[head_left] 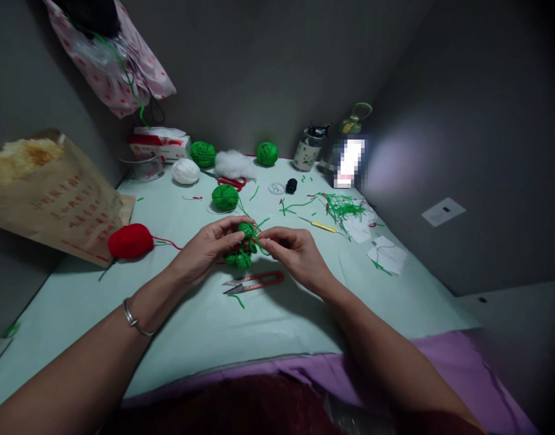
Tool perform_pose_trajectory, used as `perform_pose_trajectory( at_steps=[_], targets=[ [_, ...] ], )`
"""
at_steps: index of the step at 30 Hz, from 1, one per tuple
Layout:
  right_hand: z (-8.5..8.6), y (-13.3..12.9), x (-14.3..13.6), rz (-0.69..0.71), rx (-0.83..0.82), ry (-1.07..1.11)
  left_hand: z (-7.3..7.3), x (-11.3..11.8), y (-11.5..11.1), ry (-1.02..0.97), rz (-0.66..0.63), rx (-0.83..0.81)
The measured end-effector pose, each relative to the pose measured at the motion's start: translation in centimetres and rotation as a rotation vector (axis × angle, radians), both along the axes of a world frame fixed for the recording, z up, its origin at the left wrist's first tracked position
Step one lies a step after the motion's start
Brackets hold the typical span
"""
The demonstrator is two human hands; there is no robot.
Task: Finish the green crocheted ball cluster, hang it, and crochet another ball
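My left hand point(216, 241) is closed on a small green crocheted piece point(239, 260), its thumb and fingers pressed on the upper part. Bits of red show between the green parts. My right hand point(290, 244) pinches green yarn point(263, 249) at the piece's right side, thumb and forefinger together; the fingertips hide whether a needle is there. Just below the hands, orange-handled thread snips point(263, 280) lie on the pale tablecloth with their blades pointing left. A short green yarn scrap point(236, 301) lies under the blades.
Behind my hands are green yarn balls point(225, 197), a white ball point(185, 171), stuffing point(234, 164) and red scissors point(232, 182). Left are a red ball point(130, 241) and a paper bag point(60, 199). Right are a yellow-handled hook point(324, 227), green scraps point(343, 207) and a lit screen point(349, 161).
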State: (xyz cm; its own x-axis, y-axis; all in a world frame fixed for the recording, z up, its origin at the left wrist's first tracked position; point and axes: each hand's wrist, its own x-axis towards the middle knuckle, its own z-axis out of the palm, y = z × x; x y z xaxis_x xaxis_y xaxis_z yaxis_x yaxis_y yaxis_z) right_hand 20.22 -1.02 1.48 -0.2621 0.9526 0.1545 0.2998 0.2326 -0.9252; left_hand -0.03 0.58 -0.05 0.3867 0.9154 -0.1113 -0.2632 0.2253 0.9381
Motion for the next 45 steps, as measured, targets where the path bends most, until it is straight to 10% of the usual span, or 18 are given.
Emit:
perform_pose_trajectory(
  at_steps=[37, 45],
  targets=[
    [-0.8, 1.2, 1.1, 0.126, 0.21, -0.047, 0.2, 0.8, -0.7, -0.106, 0.051, 0.047],
    [-0.7, 0.9, 0.5, 0.111, 0.034, 0.072, 0.1, 0.7, -0.6, -0.144, 0.027, 0.018]
  ],
)
